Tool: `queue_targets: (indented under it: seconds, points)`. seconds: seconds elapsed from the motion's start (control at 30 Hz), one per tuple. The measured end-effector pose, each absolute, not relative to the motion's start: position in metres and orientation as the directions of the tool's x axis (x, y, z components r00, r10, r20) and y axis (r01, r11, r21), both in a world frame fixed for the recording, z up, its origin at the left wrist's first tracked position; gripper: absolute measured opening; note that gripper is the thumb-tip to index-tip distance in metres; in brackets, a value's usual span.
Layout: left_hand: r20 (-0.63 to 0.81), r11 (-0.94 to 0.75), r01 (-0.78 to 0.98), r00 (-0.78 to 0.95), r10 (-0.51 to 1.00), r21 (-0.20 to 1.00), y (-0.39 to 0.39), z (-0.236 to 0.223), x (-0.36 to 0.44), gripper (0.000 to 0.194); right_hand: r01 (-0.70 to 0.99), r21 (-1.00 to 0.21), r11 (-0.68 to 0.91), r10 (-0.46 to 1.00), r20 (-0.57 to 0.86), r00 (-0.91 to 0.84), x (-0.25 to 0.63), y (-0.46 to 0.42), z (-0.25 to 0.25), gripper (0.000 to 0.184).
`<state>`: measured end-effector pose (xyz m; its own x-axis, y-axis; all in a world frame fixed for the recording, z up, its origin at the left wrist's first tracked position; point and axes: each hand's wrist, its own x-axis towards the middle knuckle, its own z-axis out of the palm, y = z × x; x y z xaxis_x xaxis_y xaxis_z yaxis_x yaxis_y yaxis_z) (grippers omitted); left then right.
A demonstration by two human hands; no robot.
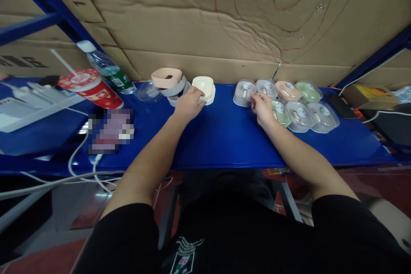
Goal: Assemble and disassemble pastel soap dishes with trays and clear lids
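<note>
My left hand [190, 103] curls its fingers and thumb over the near left edge of a cream plastic box [207, 83], which is open on top. Just left of that hand stands a leaning stack of boxes, a peach one [167, 78] over grey ones [175, 90]. My right hand [263, 107] has its fingertips pinched together by the right edge of a grey box with a clear lid [244, 92]. What the pinch holds, if anything, is hidden. Beneath and beside that hand are a green lidded box [281, 112] and another grey one [266, 87].
More lidded boxes, peach [288, 91], green [308, 91] and grey [324, 117], stand in rows on the blue table [221, 145]. At left are clear lids [148, 92], a water bottle [107, 68], a red cup [93, 87] and white cables [77, 154]. Cardboard [180, 21] walls the back.
</note>
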<state>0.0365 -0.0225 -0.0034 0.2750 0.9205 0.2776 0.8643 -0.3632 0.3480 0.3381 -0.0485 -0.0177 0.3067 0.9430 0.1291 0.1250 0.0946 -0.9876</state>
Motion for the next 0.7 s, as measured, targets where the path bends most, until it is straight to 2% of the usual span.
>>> queue_targets:
  seconds: [0.2,0.33,0.43,0.47,0.6,0.7]
  points:
    - [0.267,-0.310,0.883,0.223,0.938,0.353,-0.023,0.001,0.038,0.022,0.146,-0.980,0.135,0.923,0.178,0.342,0.346,-0.043,-0.019,0.055]
    - [0.382,-0.330,0.865,0.179,0.907,0.379,-0.026,0.008,0.038,0.020,0.205,-0.963,0.178,0.918,0.237,0.317,0.348,-0.043,-0.020,0.048]
    - [0.481,-0.389,0.804,0.149,0.864,0.450,-0.030,0.012,0.040,0.021,0.317,-0.927,0.199,0.948,0.264,0.177,0.344,-0.047,-0.024,0.040]
    - [0.483,-0.404,0.775,0.147,0.863,0.487,-0.032,0.012,0.042,0.022,0.353,-0.914,0.202,0.960,0.257,0.115,0.342,-0.048,-0.025,0.043]
    - [0.412,-0.429,0.632,0.185,0.892,0.645,-0.040,0.007,0.053,0.034,0.443,-0.854,0.274,0.960,0.273,-0.068,0.336,-0.055,-0.031,0.070]
    - [0.380,-0.465,0.549,0.270,0.885,0.695,-0.046,0.005,0.061,0.040,0.511,-0.793,0.331,0.940,0.325,-0.105,0.337,-0.058,-0.031,0.062]
